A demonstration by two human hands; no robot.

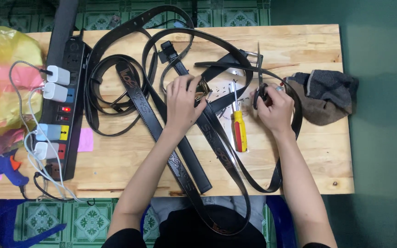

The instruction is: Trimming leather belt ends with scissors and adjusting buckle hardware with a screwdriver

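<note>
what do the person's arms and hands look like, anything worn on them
Both arms are bare from the hands up past the elbows, with no gloves, watch or bracelet in view. The left hand shows no ring. The right hand has a small pale ring on one finger. Dark short sleeve edges show at the bottom of the frame.

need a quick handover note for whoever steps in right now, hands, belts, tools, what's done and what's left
Left hand: pressing a black belt down at its metal buckle, mid-table.
Right hand: gripping black scissors, blades pointing away from the person, by the belt end.
Things: several more black belts lie tangled across the wooden table. A yellow-and-red screwdriver lies between the hands. A grey cloth sits at the right edge, a power strip at the left.
Done: small dark scraps lie near the buckle, so some trimming looks done.
Left: the buckle end is not yet finished; the other belts look untouched.
</note>
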